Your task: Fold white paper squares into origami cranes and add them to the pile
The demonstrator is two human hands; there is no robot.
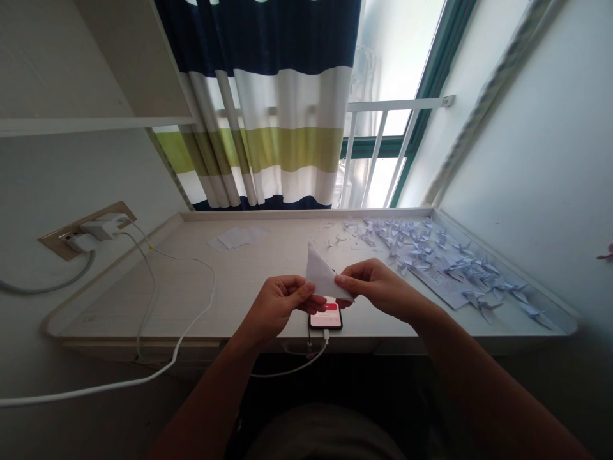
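Note:
A white sheet of paper folded into a triangle [322, 275] is held up over the desk's front edge. My left hand [282, 299] pinches its lower left edge with closed fingers. My right hand [376, 284] grips its right side, fingers closed on the fold. Just under the paper lies a phone [326, 317] with a lit screen and a white cable plugged into its near end.
Several small folded paper cranes [431, 252] cover the right of the desk [201, 287], some on a printed sheet [447, 284]. Loose paper squares [237, 236] lie at the back. A charger [98, 229] sits in the wall socket at left, cables trailing. A striped curtain [268, 115] hangs behind.

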